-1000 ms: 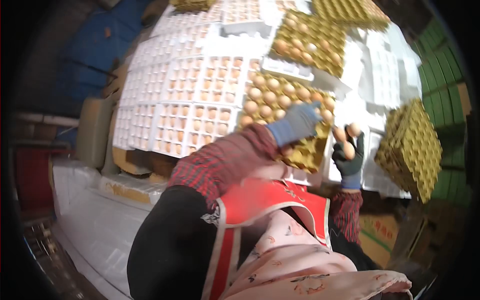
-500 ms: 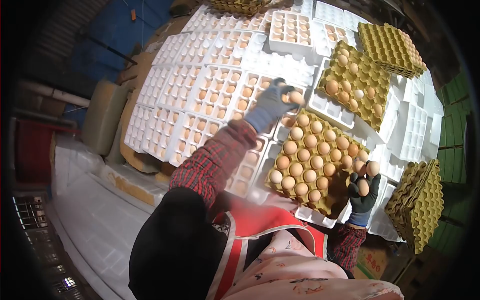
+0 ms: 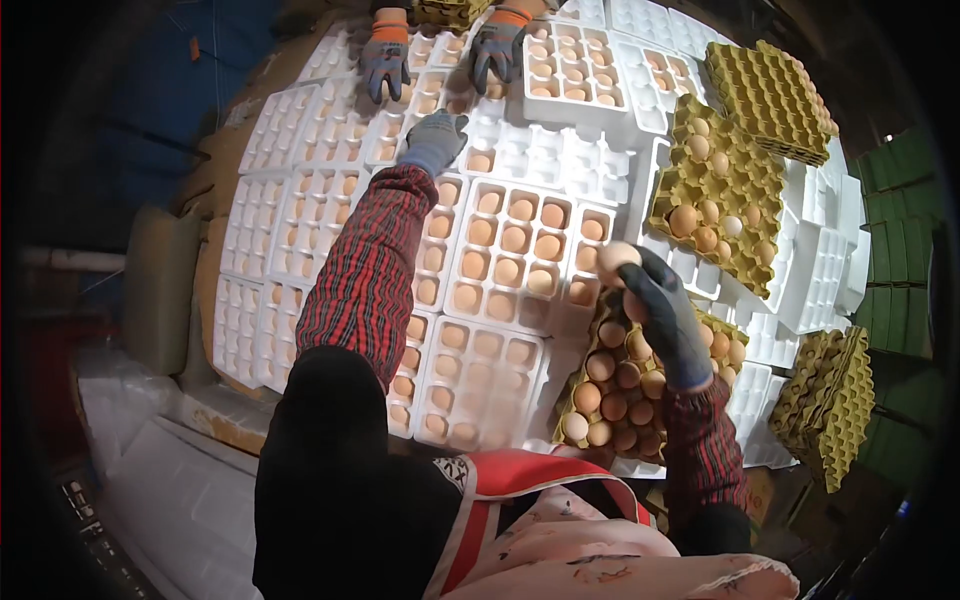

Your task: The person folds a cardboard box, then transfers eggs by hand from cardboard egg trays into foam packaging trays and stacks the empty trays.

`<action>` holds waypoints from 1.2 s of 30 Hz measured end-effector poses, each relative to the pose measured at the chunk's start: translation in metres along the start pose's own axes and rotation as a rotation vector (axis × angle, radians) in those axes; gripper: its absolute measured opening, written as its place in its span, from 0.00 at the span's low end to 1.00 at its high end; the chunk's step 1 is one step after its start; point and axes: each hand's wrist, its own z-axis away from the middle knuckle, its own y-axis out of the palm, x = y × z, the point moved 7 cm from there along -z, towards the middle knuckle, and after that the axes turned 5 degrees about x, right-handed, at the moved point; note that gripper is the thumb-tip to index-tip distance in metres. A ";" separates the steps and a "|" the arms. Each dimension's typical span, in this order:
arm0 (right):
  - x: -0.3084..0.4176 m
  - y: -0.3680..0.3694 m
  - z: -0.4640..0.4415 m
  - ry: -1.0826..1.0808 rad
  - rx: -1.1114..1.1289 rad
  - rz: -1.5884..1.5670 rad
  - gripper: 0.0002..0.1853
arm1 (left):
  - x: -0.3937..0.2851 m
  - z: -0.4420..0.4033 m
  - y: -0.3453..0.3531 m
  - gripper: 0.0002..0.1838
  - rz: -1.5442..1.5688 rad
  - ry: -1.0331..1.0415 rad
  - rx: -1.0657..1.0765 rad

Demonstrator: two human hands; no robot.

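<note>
My left hand (image 3: 437, 140), in a grey glove, reaches far over the white foam egg trays (image 3: 540, 150). Its fingers curl down against a tray, and what they hold, if anything, is hidden. My right hand (image 3: 668, 320), in a dark glove, grips eggs: one egg (image 3: 618, 260) shows at the fingertips, and another (image 3: 634, 306) sits lower against the fingers. Beneath this hand lies a yellow-brown pulp egg tray (image 3: 565, 425) with many eggs, partly covered by the hand and sleeve. Just left of it, a foam tray (image 3: 500, 255) has eggs in its cells.
Another person's two gloved hands (image 3: 385, 65) (image 3: 500, 45) are over the foam trays at the far side. A second pulp tray (image 3: 745, 195) with some eggs rests on foam trays at right. Stacked pulp trays (image 3: 765, 100) and a tilted stack (image 3: 825, 405) stand along the right.
My left hand has gone from beside the pulp tray, where it held an egg, to the farther foam trays. My right hand has moved left with eggs. Another person's hands have appeared.
</note>
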 end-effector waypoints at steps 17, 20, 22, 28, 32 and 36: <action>-0.024 0.106 -0.258 -0.659 -0.319 0.939 0.22 | -0.036 0.031 0.006 0.15 0.629 0.333 -0.687; -0.039 0.124 -0.243 -0.665 -0.145 1.272 0.22 | -0.038 0.030 0.010 0.16 0.871 0.346 -0.656; -0.036 0.121 -0.215 -0.437 -0.071 1.203 0.23 | -0.045 0.024 0.012 0.17 0.554 0.430 -0.633; -0.003 0.085 -0.015 -0.541 0.097 0.553 0.18 | -0.050 0.009 0.028 0.17 0.252 0.365 -0.495; -0.028 0.025 0.101 -0.390 -0.038 0.490 0.18 | -0.069 0.032 0.002 0.18 0.303 0.352 -0.658; -0.071 -0.052 0.189 -0.238 -0.314 0.547 0.17 | -0.170 0.129 -0.012 0.22 1.074 0.438 -0.115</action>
